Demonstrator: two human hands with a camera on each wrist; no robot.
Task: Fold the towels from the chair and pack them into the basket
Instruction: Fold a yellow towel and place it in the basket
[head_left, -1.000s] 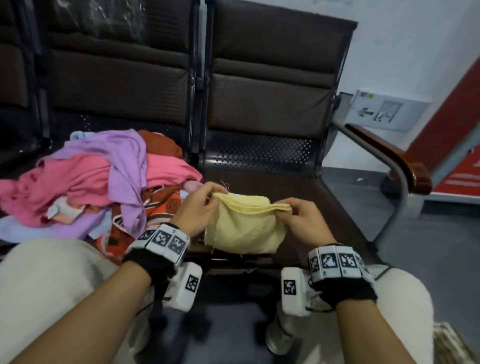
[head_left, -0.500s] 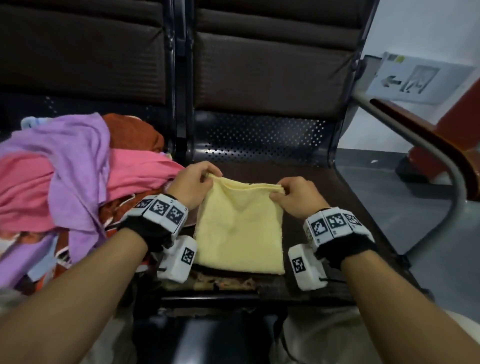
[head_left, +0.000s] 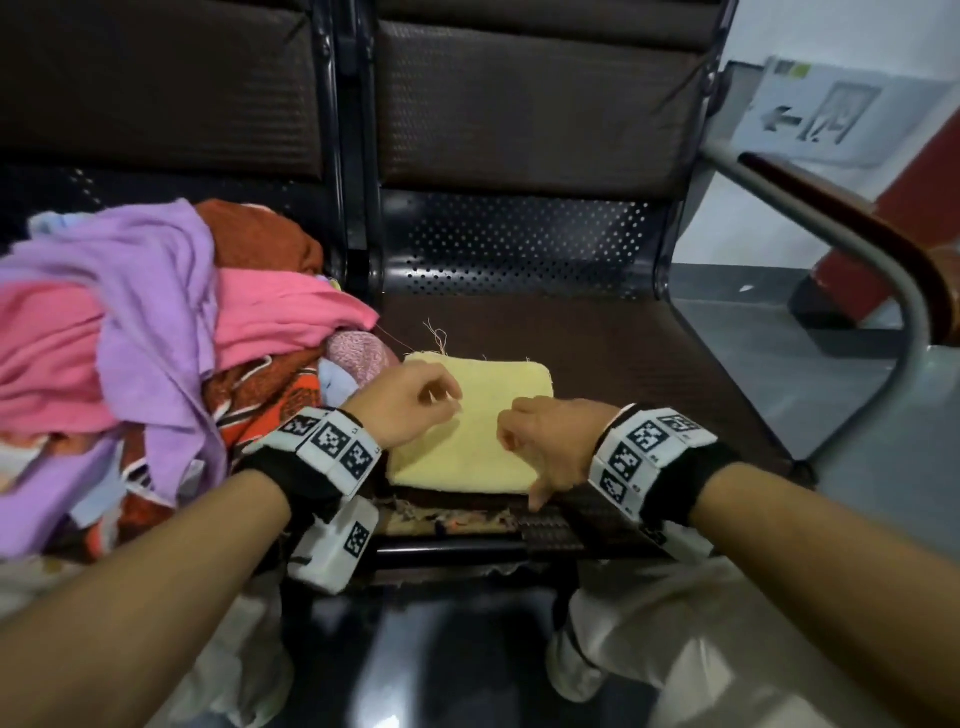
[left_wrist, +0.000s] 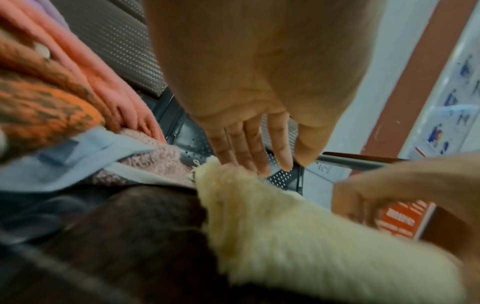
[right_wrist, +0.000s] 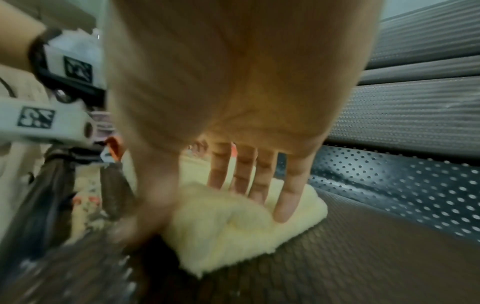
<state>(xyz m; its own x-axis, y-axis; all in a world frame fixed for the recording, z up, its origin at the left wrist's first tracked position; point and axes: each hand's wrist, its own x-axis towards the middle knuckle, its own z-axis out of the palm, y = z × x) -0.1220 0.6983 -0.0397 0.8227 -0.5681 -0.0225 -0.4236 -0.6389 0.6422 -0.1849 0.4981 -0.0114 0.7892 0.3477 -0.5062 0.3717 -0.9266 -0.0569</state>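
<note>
Both hands rest spread on the folded yellow towel (head_left: 470, 431) lying on the chair seat (head_left: 623, 353): left hand (head_left: 402, 410), right hand (head_left: 553, 441).

1. The folded towel (head_left: 470, 431) under both hands is plain pale yellow.
2. Left of the left hand (head_left: 402, 410), the pile holds a lilac cloth (head_left: 150, 291), a pink one (head_left: 280, 306), a rust-brown one (head_left: 260, 241) and an orange-and-brown patterned one (head_left: 280, 410).
3. The seat (head_left: 623, 353) beyond the right hand (head_left: 556, 441) is dark brown.
4. Both wristbands (head_left: 644, 457) are white with black square-code markings.
</note>
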